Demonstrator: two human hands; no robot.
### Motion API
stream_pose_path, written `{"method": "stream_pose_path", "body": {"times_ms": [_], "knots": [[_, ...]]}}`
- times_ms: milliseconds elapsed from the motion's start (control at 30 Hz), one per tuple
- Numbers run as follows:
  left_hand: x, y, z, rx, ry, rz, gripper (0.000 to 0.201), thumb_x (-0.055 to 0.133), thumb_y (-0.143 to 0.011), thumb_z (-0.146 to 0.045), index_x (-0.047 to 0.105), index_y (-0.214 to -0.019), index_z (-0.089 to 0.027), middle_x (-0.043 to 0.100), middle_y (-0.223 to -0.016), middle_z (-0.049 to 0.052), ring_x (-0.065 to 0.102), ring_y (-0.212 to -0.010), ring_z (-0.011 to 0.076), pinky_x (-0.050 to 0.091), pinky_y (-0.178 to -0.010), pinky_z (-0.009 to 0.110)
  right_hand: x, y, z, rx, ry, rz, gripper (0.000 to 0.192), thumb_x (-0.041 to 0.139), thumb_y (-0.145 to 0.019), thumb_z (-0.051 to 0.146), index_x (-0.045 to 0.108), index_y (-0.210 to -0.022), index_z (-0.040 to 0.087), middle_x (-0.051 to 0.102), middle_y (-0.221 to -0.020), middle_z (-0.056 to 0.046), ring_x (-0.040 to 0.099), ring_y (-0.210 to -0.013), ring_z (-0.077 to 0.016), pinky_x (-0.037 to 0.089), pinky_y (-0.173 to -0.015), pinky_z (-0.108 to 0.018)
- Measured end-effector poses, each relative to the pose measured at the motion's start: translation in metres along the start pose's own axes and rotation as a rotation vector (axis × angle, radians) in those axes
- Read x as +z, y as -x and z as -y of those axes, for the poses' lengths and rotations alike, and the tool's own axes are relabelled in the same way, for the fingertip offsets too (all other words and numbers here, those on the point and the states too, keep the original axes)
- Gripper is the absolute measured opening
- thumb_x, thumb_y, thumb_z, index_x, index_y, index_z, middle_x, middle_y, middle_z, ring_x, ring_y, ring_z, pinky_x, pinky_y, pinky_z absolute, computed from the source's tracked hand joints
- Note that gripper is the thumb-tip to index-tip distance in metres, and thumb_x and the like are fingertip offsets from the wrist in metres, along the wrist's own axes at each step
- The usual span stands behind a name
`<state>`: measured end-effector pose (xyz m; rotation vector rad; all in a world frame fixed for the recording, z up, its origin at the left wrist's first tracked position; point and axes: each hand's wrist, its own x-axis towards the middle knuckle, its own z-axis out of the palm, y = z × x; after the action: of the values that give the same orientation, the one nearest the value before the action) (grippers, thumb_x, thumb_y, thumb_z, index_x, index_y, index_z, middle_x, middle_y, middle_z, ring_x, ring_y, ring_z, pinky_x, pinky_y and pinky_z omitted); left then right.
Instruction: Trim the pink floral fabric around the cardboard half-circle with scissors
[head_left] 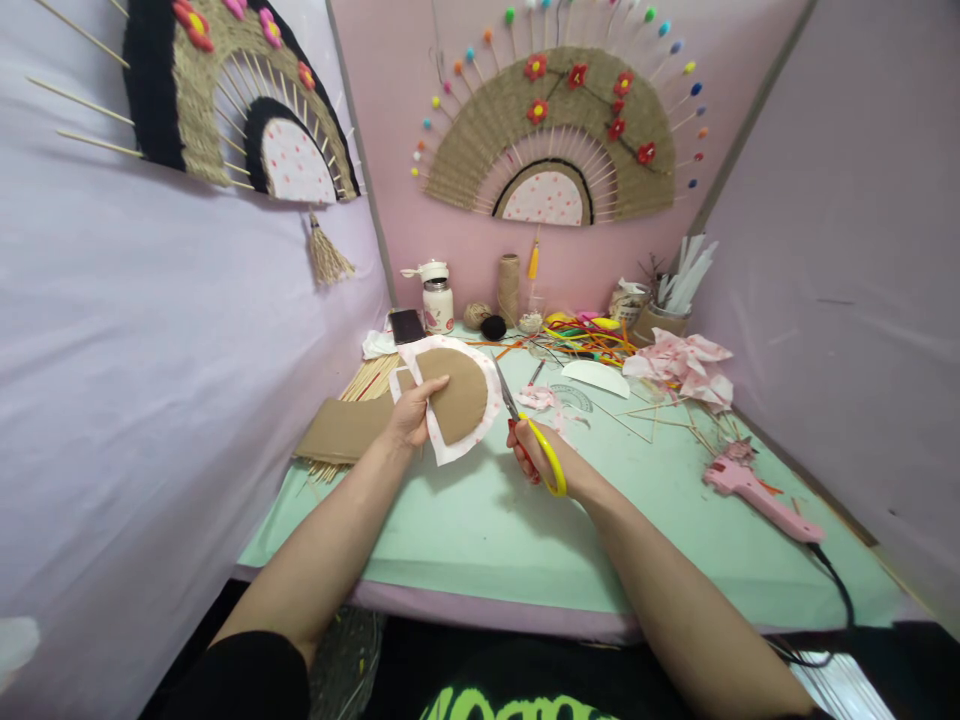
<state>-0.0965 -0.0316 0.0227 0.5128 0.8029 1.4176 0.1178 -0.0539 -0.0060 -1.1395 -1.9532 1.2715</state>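
My left hand (415,410) grips a half-round piece of brown cardboard (459,392), thumb on its face. White spotted fabric (455,450) lies behind the cardboard and sticks out as a border all round it. In my right hand (536,450) is a pair of scissors (555,465) with yellow and red handles. Their blades point up and away, close to the right edge of the fabric, and seem not to touch it. Both hands are above the pale green tabletop (450,530). The fingers of my left hand behind the cardboard are hidden.
A pink glue gun (765,500) with a black cord lies at right. Crumpled pink fabric (679,365), a protractor (571,398) and a white half-disc (596,378) are beyond my hands. Curved cardboard (345,430) rests on sticks at left. A bottle (438,305) stands at the back.
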Motion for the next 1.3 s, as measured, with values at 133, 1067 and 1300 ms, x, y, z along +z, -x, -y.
{"method": "stream_pose_path", "body": {"times_ms": [133, 1067, 1300], "knots": [[0.0004, 0.0030, -0.0024, -0.038, 0.005, 0.011, 0.028, 0.058, -0.071, -0.007, 0.064, -0.099, -0.010, 0.074, -0.081, 0.010, 0.068, -0.094, 0.0282, 0.049, -0.095, 0.047, -0.0009, 0.0006, 0.0016, 0.008, 0.019, 0.006, 0.056, 0.018, -0.089, 0.067, 0.046, -0.080, 0.019, 0.045, -0.051, 0.003, 0.044, -0.041, -0.0113, 0.038, -0.041, -0.023], [0.0022, 0.0029, -0.0057, -0.034, 0.007, -0.009, 0.036, 0.053, -0.075, -0.008, 0.060, -0.110, -0.008, 0.075, -0.083, 0.011, 0.068, -0.094, 0.0276, 0.046, -0.097, 0.048, -0.0021, 0.0037, 0.0036, -0.076, 0.086, -0.012, 0.052, 0.018, -0.091, 0.063, 0.045, -0.079, 0.020, 0.042, -0.057, 0.003, 0.043, -0.048, -0.0115, 0.040, -0.046, -0.024], [-0.0008, 0.0010, -0.0036, -0.022, 0.017, 0.025, 0.037, 0.055, -0.074, -0.007, 0.061, -0.111, -0.010, 0.075, -0.084, 0.010, 0.068, -0.096, 0.0275, 0.047, -0.097, 0.046, -0.0016, 0.0015, 0.0000, -0.022, 0.051, -0.005, 0.053, 0.020, -0.091, 0.064, 0.046, -0.082, 0.020, 0.042, -0.055, 0.004, 0.043, -0.045, -0.0112, 0.039, -0.043, -0.023]]}}
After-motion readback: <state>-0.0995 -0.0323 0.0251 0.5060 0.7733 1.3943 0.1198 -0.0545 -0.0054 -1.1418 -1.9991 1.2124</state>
